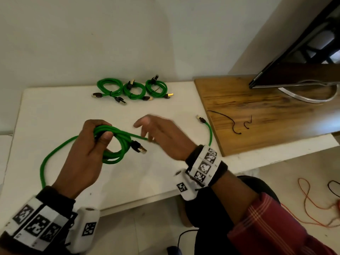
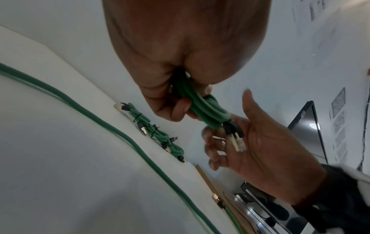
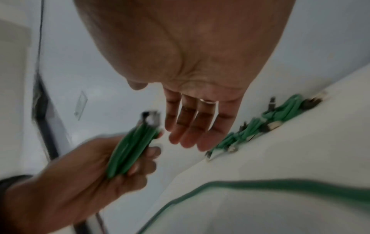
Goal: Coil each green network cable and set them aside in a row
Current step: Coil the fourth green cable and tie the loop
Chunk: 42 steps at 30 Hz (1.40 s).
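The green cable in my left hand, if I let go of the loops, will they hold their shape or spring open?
Probably spring open: only the left hand grips the half-wound cable, with no tie visible, unlike the three tied coils. It looks flexible; its loose tail lies in curves on the table.

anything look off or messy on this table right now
Nothing damaged or spilled. Three coiled cables sit in a neat row at the far edge. The only loose things are the uncoiled tail of the cable in the left hand, trailing toward the wooden board, and two black ties lying on that board.
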{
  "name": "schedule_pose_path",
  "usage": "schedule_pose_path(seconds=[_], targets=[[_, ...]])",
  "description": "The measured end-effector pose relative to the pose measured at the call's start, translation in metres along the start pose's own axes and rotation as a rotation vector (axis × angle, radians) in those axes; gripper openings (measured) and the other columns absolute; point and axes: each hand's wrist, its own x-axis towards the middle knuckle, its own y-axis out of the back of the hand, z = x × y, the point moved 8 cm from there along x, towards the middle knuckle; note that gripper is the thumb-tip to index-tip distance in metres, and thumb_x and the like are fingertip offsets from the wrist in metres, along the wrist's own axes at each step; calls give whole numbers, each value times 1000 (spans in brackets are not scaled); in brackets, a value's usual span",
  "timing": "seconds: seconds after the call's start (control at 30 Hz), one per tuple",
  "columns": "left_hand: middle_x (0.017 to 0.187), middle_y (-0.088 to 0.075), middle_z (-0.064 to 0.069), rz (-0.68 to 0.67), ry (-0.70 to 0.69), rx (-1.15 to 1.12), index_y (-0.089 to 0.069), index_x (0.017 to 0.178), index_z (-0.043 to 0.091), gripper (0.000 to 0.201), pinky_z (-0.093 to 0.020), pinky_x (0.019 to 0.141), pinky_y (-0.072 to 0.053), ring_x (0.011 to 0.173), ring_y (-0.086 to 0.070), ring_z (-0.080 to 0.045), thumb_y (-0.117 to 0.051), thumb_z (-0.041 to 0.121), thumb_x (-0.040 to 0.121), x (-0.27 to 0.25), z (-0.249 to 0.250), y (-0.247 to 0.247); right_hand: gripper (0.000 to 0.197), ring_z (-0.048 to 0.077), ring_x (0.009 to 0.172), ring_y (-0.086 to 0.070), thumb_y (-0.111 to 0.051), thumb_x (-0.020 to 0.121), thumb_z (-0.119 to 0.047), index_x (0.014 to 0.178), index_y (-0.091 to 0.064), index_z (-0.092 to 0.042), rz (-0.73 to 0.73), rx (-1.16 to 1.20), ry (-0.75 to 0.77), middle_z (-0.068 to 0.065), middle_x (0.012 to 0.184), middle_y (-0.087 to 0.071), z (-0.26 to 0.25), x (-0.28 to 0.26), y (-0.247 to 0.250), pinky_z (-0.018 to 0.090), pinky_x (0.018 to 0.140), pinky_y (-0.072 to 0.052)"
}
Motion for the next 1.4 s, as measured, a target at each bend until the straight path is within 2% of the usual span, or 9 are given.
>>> schedule_pose_path(seconds=[0.2,0.4,0.53,0.7,0.87,1.03,1.13,1.23,1.4], targets=[[87,-65,18,-11,11,-80,-55,114,33,18,-37,69,-51,66,-65,-9,-50,44,101,1,2,1,9,7,78,-61,-65,95,-23,95,-74,-21,530,-548,-245,-9,89,-69,75,-12,148,36,76,-57],[82,-68,10,-7,9,-118,-56,111,49,19,-47,80,-53,69,-67,-10,-50,61,97,4,-4,2,27,27,72,-60,-60,89,-31,65,-61,-19,777,-688,-755,1,68,-63,142,-90,254,31,67,-43],[82,-68,6,-11,4,-141,-57,114,47,41,-53,82,-54,72,-66,-14,-47,76,87,6,-3,3,44,34,104,-67,-67,85,-52,109,-73,-15,752,-729,-1031,11,110,-73,185,-123,272,38,81,-47],[78,-67,2,-42,-14,-94,-59,119,45,28,-42,75,-53,73,-64,-18,-45,60,100,3,4,-5,61,38,111,-63,-68,83,-61,116,-66,-11,685,-850,-1130,16,117,-69,201,-121,268,48,95,-53],[76,-67,3,-66,-14,-40,-59,120,44,19,-39,68,-49,73,-63,-23,-46,34,109,6,0,-9,31,38,118,-61,-61,97,-21,124,-61,-6,721,-970,-1127,20,124,-66,195,-117,266,49,98,-49],[75,-64,3,-52,-49,-90,-59,118,41,20,-24,68,-47,71,-60,-15,-43,33,109,6,3,-7,29,39,117,-60,-62,95,-27,114,-67,-5,722,-1037,-1150,20,117,-68,189,-117,260,51,104,-38],[75,-60,2,-74,-42,-131,-61,116,39,22,-34,72,-48,71,-58,-18,-46,24,109,7,1,-7,31,39,114,-57,-55,94,-33,104,-68,-7,782,-1002,-1043,20,109,-68,173,-110,257,53,102,-35],[77,-58,1,-90,-39,-187,-62,116,34,21,-36,71,-48,73,-54,-27,-47,29,103,6,6,-8,24,23,97,-66,-52,99,-30,105,-66,-11,853,-595,-639,7,100,-74,141,-83,243,41,88,-48],[84,-57,-8,-100,-11,-287,-62,118,27,22,-18,68,-48,73,-54,-24,-48,23,102,6,8,-10,16,1,85,-70,-64,100,-16,115,-71,-10,406,84,-314,3,91,-79,85,-23,133,16,79,-53]])
